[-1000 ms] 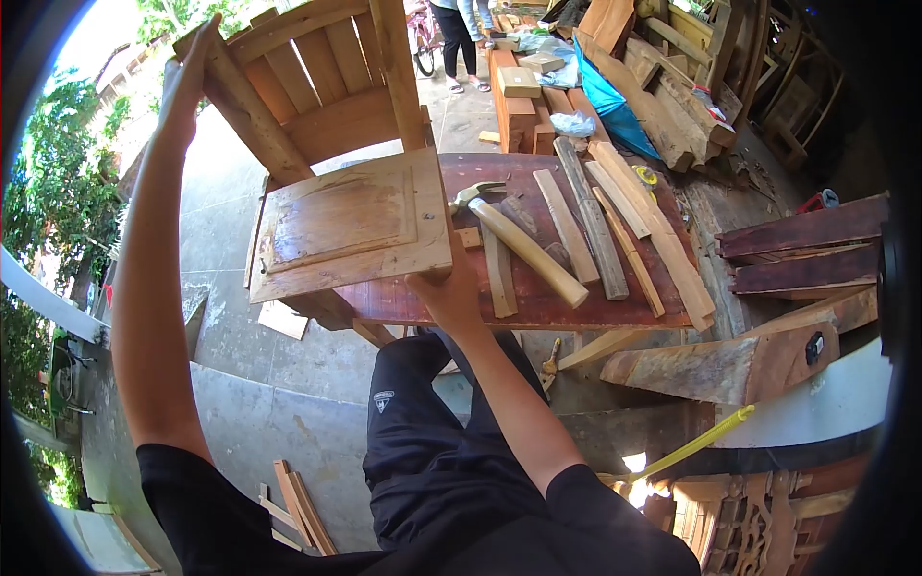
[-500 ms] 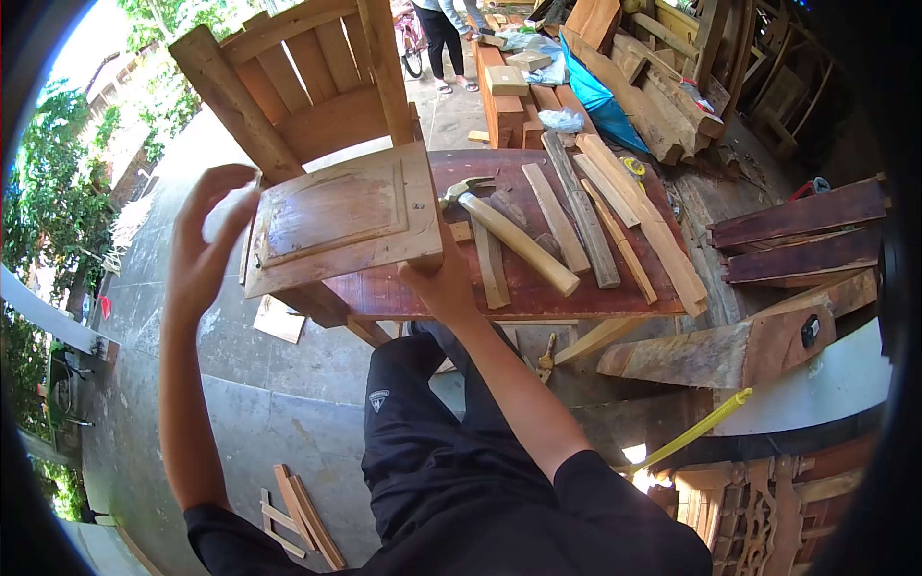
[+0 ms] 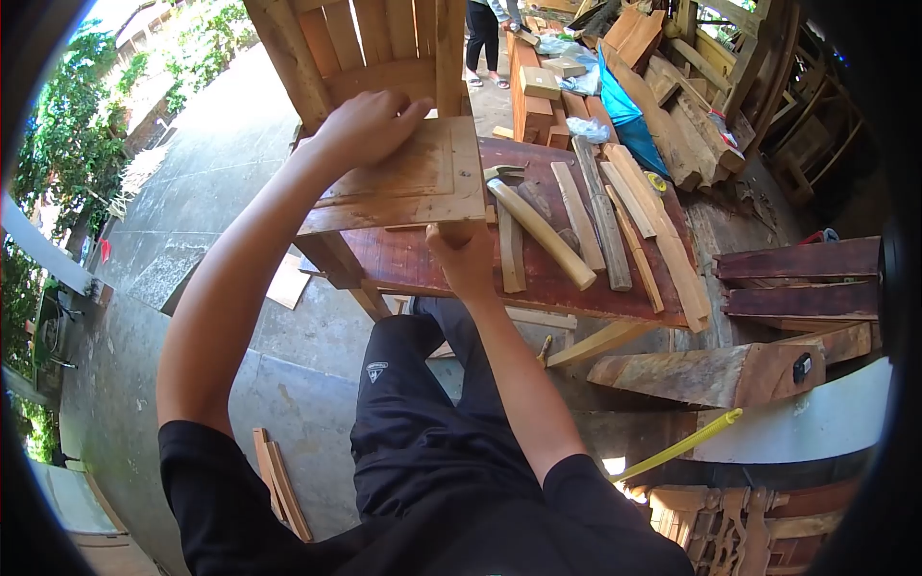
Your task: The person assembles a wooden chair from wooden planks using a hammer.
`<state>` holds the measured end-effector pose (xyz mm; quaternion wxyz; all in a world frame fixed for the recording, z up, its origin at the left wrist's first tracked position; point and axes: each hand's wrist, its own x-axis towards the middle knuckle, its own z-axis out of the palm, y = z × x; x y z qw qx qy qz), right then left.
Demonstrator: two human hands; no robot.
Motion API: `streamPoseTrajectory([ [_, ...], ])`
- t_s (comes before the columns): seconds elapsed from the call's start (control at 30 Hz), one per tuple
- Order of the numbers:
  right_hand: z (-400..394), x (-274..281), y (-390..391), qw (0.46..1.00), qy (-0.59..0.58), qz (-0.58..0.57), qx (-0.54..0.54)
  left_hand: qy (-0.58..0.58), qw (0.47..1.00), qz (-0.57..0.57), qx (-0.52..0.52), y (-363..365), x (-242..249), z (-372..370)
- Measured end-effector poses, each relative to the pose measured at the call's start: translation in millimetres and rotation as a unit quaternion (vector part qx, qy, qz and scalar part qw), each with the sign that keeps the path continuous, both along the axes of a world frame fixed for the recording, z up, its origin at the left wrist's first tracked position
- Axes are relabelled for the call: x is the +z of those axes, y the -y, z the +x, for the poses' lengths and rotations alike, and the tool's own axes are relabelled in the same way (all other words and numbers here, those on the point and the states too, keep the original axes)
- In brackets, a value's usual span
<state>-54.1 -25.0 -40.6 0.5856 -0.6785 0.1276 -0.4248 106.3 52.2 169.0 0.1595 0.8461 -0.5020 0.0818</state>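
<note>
A wooden panel with a raised rectangular centre lies tilted over the left part of the red-brown table. My left hand is on top of it near the far edge, fingers bent over the surface; whether they grip anything is unclear. At the near right corner, my right hand grips the panel from below, its fingers partly hidden. Behind the panel stands a slatted wooden frame. Just right of the panel lie a hammer and several wooden strips.
A person stands at the back beside stacked timber. A blue sheet and rough planks lie at the back right. On the right are dark boards and a yellow strap. Wooden strips lie on the floor.
My left hand has moved from the panel's left edge to its top, towards the far side. The view has shifted, and my right hand remains at the near right corner.
</note>
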Motion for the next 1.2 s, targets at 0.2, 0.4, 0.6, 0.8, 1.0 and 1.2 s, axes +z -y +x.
streamPoseTrajectory([
  [0.2, 4.0, -10.1, 2.3, 1.0, 0.004, -0.004, -0.004, -0.021, 0.999, -0.017, 0.042, 1.5, -9.9, 1.3],
  [0.4, -3.1, 1.8, 3.1, 0.999, -0.001, 0.026, 0.023, -0.022, 0.997, -0.027, 0.063, 6.6, -1.5, -11.9],
  [0.6, -2.7, 2.9, 2.4, 0.999, 0.002, 0.029, 0.025, -0.01, 0.996, -0.036, 0.077, 0.0, 4.1, -19.9],
  [0.8, -2.7, -0.5, 1.0, 0.999, 0.004, 0.027, 0.025, -0.006, 0.995, -0.041, 0.086, -1.8, 2.5, -21.6],
  [1.0, -6.2, 4.8, 1.9, 1.0, 0.002, -0.003, -0.005, -0.005, 0.994, -0.036, 0.101, -1.9, 6.2, -24.9],
  [1.2, -17.4, 15.4, -0.2, 0.997, -0.021, -0.05, -0.048, -0.005, 0.993, -0.031, 0.116, -3.0, 8.5, -26.5],
])
